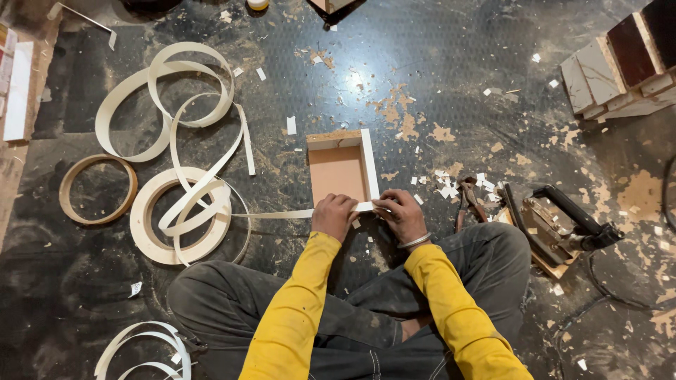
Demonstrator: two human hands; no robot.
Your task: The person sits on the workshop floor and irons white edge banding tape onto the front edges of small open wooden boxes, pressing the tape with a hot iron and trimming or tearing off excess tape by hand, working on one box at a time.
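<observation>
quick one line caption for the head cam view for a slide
Seated on a dusty dark floor, left hand and right hand press white edge tape onto a small wooden frame.

Left of the open wooden box (340, 167), coiled white edge tape (184, 186) crowds the floor; right of it lie pliers (467, 200) and an iron (556, 224); beyond it, open floor.

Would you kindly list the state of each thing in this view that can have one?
Left hand: closed on the white edge strip.
Right hand: pressing the strip against the small wooden box.
Wooden box: open, white strip on its right edge.
White strip roll: partly unwound.
Pliers: lying on the floor, untouched.
Iron: resting beside the knee.
</observation>
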